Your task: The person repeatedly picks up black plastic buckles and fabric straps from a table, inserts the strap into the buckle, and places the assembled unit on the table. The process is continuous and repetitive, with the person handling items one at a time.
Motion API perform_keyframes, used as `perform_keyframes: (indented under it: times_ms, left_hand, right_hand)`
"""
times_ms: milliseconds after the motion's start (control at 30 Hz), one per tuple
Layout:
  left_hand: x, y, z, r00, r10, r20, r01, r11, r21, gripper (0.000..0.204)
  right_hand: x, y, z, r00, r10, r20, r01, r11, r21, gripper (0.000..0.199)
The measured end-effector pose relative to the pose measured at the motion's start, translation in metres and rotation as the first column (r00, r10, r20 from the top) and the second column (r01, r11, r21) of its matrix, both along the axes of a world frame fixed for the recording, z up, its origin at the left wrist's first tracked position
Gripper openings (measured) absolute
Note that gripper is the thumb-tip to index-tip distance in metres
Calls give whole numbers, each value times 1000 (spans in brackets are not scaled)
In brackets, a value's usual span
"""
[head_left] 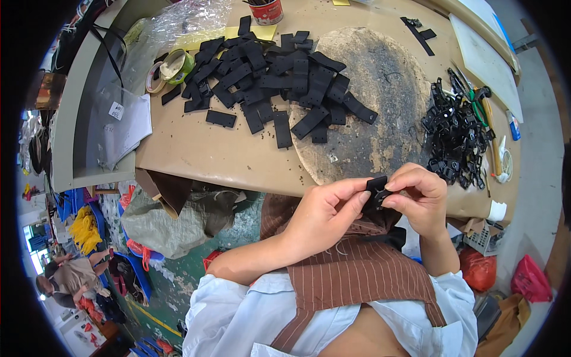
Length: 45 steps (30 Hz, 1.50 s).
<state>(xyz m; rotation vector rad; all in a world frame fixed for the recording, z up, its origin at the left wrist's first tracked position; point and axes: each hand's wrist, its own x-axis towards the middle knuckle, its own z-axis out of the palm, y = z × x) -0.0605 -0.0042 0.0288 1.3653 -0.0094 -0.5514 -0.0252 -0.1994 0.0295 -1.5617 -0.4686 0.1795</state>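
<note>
Brown paper covers your worktop [196, 149], and its near edge runs just above your hands. You hold a small black piece [376, 189] between both hands, in front of your body and just below that edge, at about 4 o'clock from the middle of the picture. Your left hand [324, 214] is closed on it with the thumb and the first fingers pinching its left side. Your right hand [419, 199] is closed on its right side, fingers curled over it. What kind of part it is, you cannot tell, because the fingers hide most of it.

Going outward, a pile of black plastic buckles [455, 134] lies on the worktop at 1 o'clock from your hands, near them. At 11 o'clock, well apart, lies a big heap of black flat strips [273, 80], partly on a round worn dark patch [380, 95] of the surface. Left of the heap stand two tape rolls [169, 68], and a red can [266, 11] is at the far edge. Below the hands you see your brown striped apron [357, 273].
</note>
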Motion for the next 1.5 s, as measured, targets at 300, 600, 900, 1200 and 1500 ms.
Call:
perform_keyframes:
  times_ms: [300, 600, 900, 1200, 1500]
  left_hand:
    - [-2, 1, 7, 985, -44, 165, 45, 999, 0, 28]
    - [0, -6, -1, 914, -38, 404, -99, 945, 313, 32]
    - [7, -5, -4, 770, -92, 632, -225, 887, 403, 26]
    - [21, 8, 12, 865, -218, 452, 53, 936, 349, 22]
    - [28, 11, 7, 787, -350, 508, 95, 882, 461, 20]
  right_hand:
    - [-7, 1, 2, 983, -26, -180, 44, 994, 101, 24]
    - [3, 2, 7, 994, 67, -91, -78, 989, -124, 28]
    - [6, 1, 7, 997, 54, -59, -58, 996, -70, 26]
    - [16, -5, 5, 896, 265, -358, -221, 962, 159, 18]
    - [15, -3, -2, 890, 229, -395, -173, 970, 171, 13]
